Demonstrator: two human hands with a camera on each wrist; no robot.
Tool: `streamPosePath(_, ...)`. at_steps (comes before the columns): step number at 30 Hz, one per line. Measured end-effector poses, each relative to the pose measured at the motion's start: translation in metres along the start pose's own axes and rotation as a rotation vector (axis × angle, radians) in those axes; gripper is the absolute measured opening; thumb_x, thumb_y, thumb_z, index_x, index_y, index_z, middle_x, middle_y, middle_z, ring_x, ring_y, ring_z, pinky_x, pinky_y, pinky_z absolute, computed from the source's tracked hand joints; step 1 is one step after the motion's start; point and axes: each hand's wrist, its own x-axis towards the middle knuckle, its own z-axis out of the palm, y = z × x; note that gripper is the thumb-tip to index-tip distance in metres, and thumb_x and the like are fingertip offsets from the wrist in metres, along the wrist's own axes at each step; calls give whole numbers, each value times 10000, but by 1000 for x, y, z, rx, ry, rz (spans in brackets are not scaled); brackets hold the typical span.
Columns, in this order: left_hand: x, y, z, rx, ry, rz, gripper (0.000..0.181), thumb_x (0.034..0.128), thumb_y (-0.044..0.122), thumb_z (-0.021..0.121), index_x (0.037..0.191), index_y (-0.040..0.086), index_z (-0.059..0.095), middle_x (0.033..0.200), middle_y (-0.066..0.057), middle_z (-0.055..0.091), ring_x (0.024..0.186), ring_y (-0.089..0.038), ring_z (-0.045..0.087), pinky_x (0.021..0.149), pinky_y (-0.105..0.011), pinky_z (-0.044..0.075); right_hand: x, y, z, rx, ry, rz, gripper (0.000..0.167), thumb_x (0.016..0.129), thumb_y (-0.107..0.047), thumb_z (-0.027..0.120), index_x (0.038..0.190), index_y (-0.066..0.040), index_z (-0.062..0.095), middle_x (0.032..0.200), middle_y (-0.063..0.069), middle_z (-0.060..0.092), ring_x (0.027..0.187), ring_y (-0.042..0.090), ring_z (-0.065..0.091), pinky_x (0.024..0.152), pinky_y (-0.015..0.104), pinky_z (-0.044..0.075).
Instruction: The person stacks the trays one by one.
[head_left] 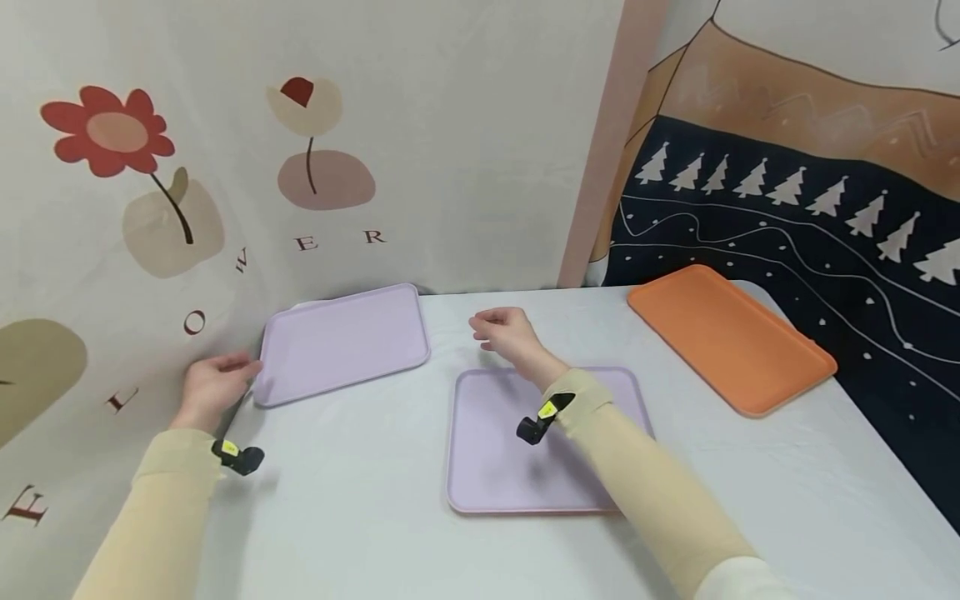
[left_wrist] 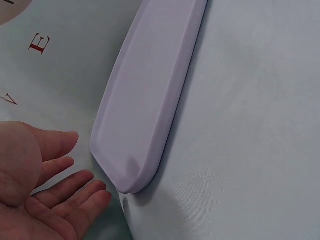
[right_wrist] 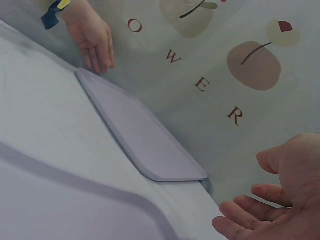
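Note:
A lavender tray [head_left: 345, 343] lies at the back left of the white table, against the printed cloth. At its left end is my left hand [head_left: 215, 387], fingers loosely bent; in the left wrist view that hand [left_wrist: 55, 190] shows its palm, apart from the tray [left_wrist: 140, 100] and holding nothing. My right hand [head_left: 510, 335] hovers between this tray and a second lavender tray [head_left: 517, 467] nearer the front. Its fingers are relaxed, with nothing in them; the right wrist view shows the same hand [right_wrist: 270, 200] beyond the back tray's [right_wrist: 145, 135] right end.
An orange tray [head_left: 731, 337] sits at the right rear of the table [head_left: 337, 500], near its right edge. Behind the table hangs a cloth [head_left: 465, 150] with flowers and letters; a dark cloth [head_left: 757, 221] with trees hangs on the right.

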Motion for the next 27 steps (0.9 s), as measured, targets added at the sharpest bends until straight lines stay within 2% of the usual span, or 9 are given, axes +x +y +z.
streamPosePath(4, 1, -1, 1, -2, 6, 4, 565, 1040, 242, 669, 1432, -147, 548, 1307, -270, 660, 783, 62, 560, 652, -123, 539, 6, 7, 8, 23, -3, 15, 407, 1022, -168, 711, 1336, 83, 647, 1293, 198, 690, 1142, 317, 700, 993, 412, 604)
streamPosePath(9, 3, -1, 2, -35, -4, -5, 547, 1030, 205, 679, 1404, -171, 548, 1063, -56, 725, 738, -14, 641, 640, -157, 561, 13, 9, 19, 55, -14, 36, 409, 1023, -144, 707, 1342, 103, 636, 1318, 227, 675, 1148, 335, 696, 1011, 434, 594)
streamPosePath(11, 3, -2, 2, -26, -4, -5, 538, 1024, 197, 685, 1390, -176, 557, 1048, -76, 733, 732, -16, 641, 636, -153, 557, 15, 9, 24, 58, -18, 41, 412, 1027, -140, 701, 1348, 109, 629, 1321, 236, 672, 1154, 339, 695, 1008, 426, 596)
streamPosePath(13, 3, -3, 3, 11, 5, -9, 528, 1016, 201, 693, 1377, -167, 578, 1100, -171, 738, 792, -17, 618, 657, -130, 523, 18, 10, 30, 52, -19, 48, 410, 1030, -141, 696, 1347, 111, 631, 1309, 239, 678, 1149, 342, 701, 996, 415, 602)
streamPosePath(15, 4, -4, 4, 51, 11, -14, 517, 1011, 200, 697, 1363, -163, 594, 1203, -275, 703, 903, -109, 642, 692, -134, 499, 21, 11, 35, 47, -19, 58, 405, 1028, -142, 696, 1339, 111, 638, 1291, 235, 690, 1132, 341, 711, 982, 405, 609)
streamPosePath(19, 4, -4, 7, 84, 17, -37, 500, 1006, 178, 688, 1360, -163, 597, 1360, -344, 606, 1208, -378, 590, 896, -308, 548, 27, 14, 44, 50, -33, 71, 396, 1025, -127, 694, 1331, 119, 639, 1275, 225, 702, 1104, 329, 723, 950, 377, 621)
streamPosePath(22, 4, -4, 9, 98, 22, -38, 484, 1007, 151, 672, 1364, -166, 591, 1382, -356, 582, 1301, -444, 534, 1026, -466, 521, 30, 17, 50, 50, -45, 71, 395, 1024, -125, 694, 1326, 124, 640, 1269, 217, 706, 1096, 316, 722, 921, 340, 625)
streamPosePath(24, 4, -5, 9, 118, 26, -26, 468, 1000, 129, 665, 1354, -170, 597, 1367, -351, 594, 1306, -457, 533, 1042, -476, 511, 32, 19, 54, 38, -46, 76, 390, 1025, -131, 692, 1320, 119, 646, 1263, 209, 710, 1097, 312, 720, 906, 318, 623)
streamPosePath(27, 4, -6, 10, 150, 29, -6, 444, 983, 93, 656, 1336, -174, 611, 1309, -330, 641, 1288, -458, 559, 941, -357, 536, 35, 23, 58, 19, -46, 86, 385, 1024, -140, 695, 1315, 110, 657, 1243, 207, 717, 1086, 300, 723, 896, 298, 618)
